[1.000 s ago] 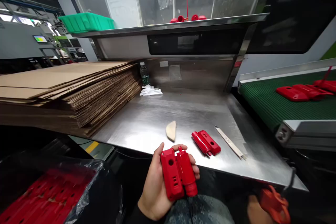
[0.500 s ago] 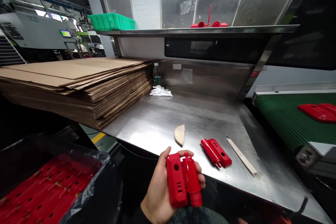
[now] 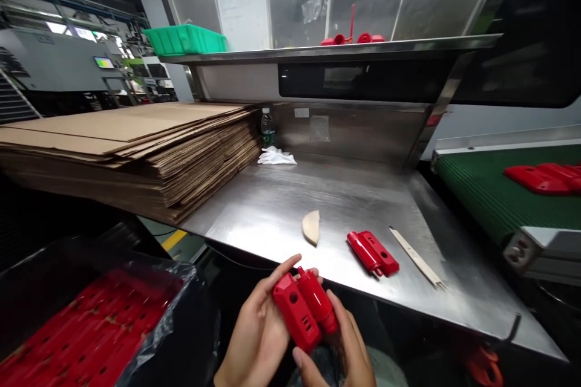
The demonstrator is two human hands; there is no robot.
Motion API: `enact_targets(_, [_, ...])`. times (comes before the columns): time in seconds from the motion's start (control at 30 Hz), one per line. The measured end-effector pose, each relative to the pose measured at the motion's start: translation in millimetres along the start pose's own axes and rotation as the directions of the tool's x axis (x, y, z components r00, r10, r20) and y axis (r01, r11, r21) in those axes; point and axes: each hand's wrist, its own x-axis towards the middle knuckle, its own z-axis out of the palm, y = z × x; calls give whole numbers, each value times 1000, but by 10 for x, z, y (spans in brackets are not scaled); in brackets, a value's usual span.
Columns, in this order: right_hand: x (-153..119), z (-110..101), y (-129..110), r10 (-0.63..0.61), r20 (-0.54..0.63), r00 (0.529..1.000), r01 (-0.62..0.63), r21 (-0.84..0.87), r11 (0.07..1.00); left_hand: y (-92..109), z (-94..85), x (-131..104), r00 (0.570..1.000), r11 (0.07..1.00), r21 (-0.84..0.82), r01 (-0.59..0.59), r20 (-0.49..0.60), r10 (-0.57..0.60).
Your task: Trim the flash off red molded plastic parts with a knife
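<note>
The red plastic housing [image 3: 303, 309] sits below the front edge of the steel surface [image 3: 281, 205], over the person's lap, gripped between both hands. The left hand [image 3: 256, 338] cups it from the side and behind, fingers wrapped over its top end; the right hand [image 3: 347, 347] closes on its lower right side, thumb pressing near the bottom. Nothing supports it from beneath, so if either grip slackens the part will probably fall to the lap or the floor rather than onto the surface. It looks like two halves joined along a seam, and a hard twist could pull them apart or stress the small nub at the top.

On the surface just beyond lies a second red housing [image 3: 373, 252], close to the edge; a careless sleeve could knock it off. Beside it to the right lies a thin pale strip [image 3: 415, 257], and to the left a tan wedge-shaped piece [image 3: 311, 227]. A bag-lined bin of red parts [image 3: 86, 338] stands at lower left, with a cardboard stack [image 3: 131, 145] further back.
</note>
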Motion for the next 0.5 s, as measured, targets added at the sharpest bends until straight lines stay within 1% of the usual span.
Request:
enact_targets(0.07, [-5,-3,10,-43,58,997,48,-77,996,121,-166,-111,997,991,110,-76,-13,78])
enact_targets(0.1, [-1,-7,20,-74,92,993,83,-98,992,197,-257,-176,991,972,201,-124,-25,132])
enact_targets(0.13, [10,-13,32,-104,127,986,119,-110,987,284,-353,-250,980,933,316,-173,-38,194])
enact_targets(0.17, [27,-19,45,-127,160,979,146,-117,982,381,-449,-334,965,868,448,-214,-39,258])
enact_targets(0.2, [50,-23,57,-133,195,972,158,-119,980,486,-541,-429,947,769,589,-249,-18,321])
enact_targets(0.23, [80,-25,66,-117,236,965,147,-114,983,592,-622,-535,933,637,726,-258,18,359])
enact_targets(0.27, [116,-23,68,-77,291,954,111,-103,988,695,-684,-650,929,476,843,-251,72,363])
enact_targets(0.3, [156,-16,63,-24,371,928,60,-86,994,787,-723,-771,932,299,926,-229,120,341])
enact_targets(0.33, [197,-4,48,29,469,883,4,-70,998,864,-735,-894,949,129,980,-153,109,295])
enact_targets(0.37, [235,16,24,68,564,823,-41,-60,997,923,-721,-1012,963,-27,994,-103,107,247])
enact_targets(0.4, [267,42,-5,91,644,760,-67,-62,996,964,-685,-1119,975,-142,987,-69,96,200])
enact_targets(0.43, [288,78,-36,97,707,701,-70,-67,995,989,-633,-1212,982,-223,973,-61,99,161])
enact_targets(0.47, [297,122,-64,86,755,650,-55,-66,996,1003,-575,-1288,985,-276,958,-78,117,128])
enact_targets(0.5, [291,177,-84,59,793,606,-30,-51,998,1010,-520,-1348,984,-303,948,-98,138,112])
